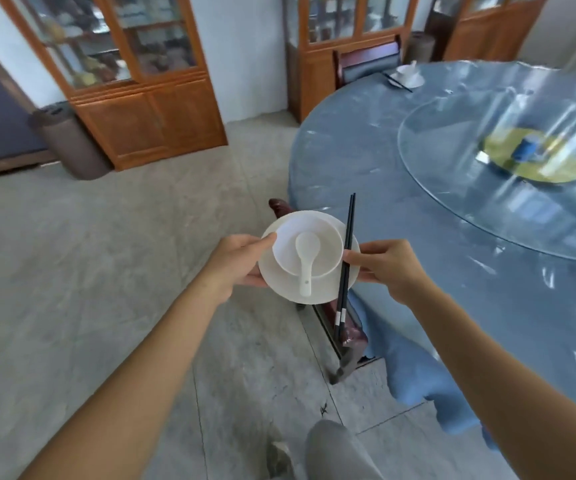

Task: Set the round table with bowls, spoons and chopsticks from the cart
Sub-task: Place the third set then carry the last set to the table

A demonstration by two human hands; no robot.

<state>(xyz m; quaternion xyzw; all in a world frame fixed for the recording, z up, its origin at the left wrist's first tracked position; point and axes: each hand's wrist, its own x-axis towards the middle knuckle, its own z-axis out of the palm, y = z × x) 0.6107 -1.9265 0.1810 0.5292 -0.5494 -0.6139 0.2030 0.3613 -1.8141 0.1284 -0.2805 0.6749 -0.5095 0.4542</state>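
both hands carry one place setting in the air beside the round table (pixel 366 161). left hand (pixel 241 261) grips the plate (pixel 279 282) rim, bowl (pixel 309 247) and spoon (pixel 305 261) on top. right hand (pixel 388 265) fingers pinch chopsticks (pixel 346 258) against the plate. keep it level, lower it flat near the table edge.

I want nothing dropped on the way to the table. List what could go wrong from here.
The white ceramic spoon lies loose in the white bowl and might slide out. The black chopsticks are only pinned against the white plate by the right hand, so they could slip.
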